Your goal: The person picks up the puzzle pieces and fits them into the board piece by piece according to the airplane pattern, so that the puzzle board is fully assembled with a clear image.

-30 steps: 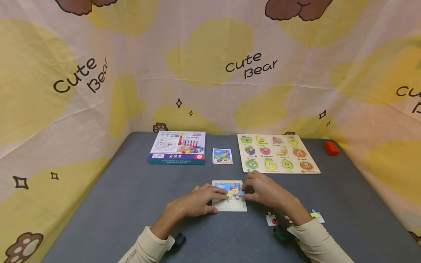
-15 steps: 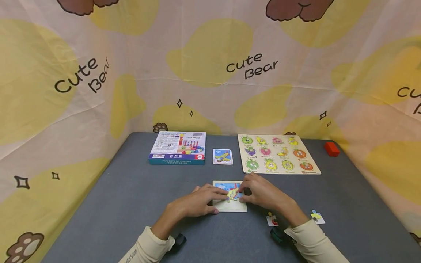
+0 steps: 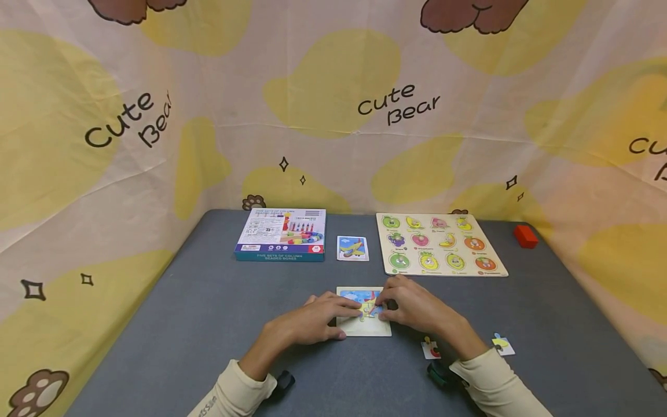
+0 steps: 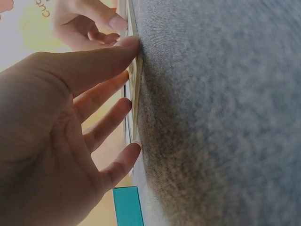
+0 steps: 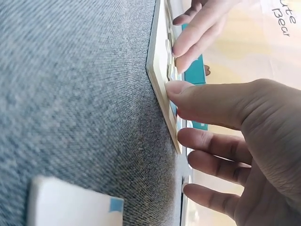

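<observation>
In the head view, a small wooden jigsaw board (image 3: 365, 330) lies in front of me with a partly covered airplane picture. My left hand (image 3: 318, 317) rests on its left side, fingers extended over the picture and thumb at the near left corner. At the right side, my right hand (image 3: 416, 302) pinches a blue-edged puzzle piece (image 5: 173, 108) between thumb and index finger, low against the board; the fingers cover most of it. Loose puzzle pieces lie beside the right wrist, one with red (image 3: 430, 348) and one with yellow (image 3: 503, 344).
Behind the board lie an airplane picture card (image 3: 352, 248), a flat boxed set (image 3: 281, 234) and a fruit board (image 3: 495, 270). A red block (image 3: 525, 236) sits at the back right corner. Printed fabric (image 3: 323, 87) hangs behind the grey table (image 3: 208, 301).
My right hand has shifted slightly left, bringing the piece from the board's right edge onto the picture. A loose piece by the right wrist is now hidden. My left hand stays put.
</observation>
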Available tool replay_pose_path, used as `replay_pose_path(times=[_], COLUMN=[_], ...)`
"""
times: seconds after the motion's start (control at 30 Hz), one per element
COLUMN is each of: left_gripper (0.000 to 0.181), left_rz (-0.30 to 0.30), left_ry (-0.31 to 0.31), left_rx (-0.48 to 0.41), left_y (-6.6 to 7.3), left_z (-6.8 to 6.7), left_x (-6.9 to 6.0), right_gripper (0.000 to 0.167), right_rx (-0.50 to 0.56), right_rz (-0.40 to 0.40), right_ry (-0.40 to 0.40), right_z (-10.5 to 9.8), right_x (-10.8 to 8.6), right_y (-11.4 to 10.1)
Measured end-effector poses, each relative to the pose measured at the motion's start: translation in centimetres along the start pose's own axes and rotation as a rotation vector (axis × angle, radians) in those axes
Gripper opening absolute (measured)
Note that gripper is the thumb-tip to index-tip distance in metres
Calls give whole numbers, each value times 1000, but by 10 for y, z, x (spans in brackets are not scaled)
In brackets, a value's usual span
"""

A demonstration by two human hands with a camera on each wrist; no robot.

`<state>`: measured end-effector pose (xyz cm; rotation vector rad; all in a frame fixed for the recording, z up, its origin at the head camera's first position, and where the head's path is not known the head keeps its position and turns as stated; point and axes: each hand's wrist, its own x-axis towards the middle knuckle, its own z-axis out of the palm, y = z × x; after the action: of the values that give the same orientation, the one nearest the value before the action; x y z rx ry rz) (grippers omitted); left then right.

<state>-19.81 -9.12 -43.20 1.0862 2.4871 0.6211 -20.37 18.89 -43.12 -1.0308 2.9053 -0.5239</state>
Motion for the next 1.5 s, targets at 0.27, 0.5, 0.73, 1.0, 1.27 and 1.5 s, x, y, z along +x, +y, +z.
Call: replay_pose_path(times=[0.27, 0.5, 0.73, 1.0, 1.27, 1.5], left_gripper=[52, 52, 52, 51, 51, 52], left_rz=[40, -12, -16, -23, -23, -23], left_ry=[13, 4, 2, 2, -4, -3], left_rx=[2, 1, 4, 1, 10, -1], left_y=[-3, 3, 3, 3, 4, 4], left_z=[1, -1, 0, 0, 0, -1], left_x=[0, 0, 0, 0, 1, 0], right_gripper=[23, 26, 25, 26, 28, 25], right_rx=[37, 41, 46, 86, 118, 115], right_rz=[3, -9, 7, 32, 32, 35], right_ry=[-28, -33, -34, -52, -46, -57], right_z=[3, 4, 5, 1, -1, 2], right_x=[2, 2, 3, 2, -1, 0], right_y=[-1, -1, -1, -3, 2, 1])
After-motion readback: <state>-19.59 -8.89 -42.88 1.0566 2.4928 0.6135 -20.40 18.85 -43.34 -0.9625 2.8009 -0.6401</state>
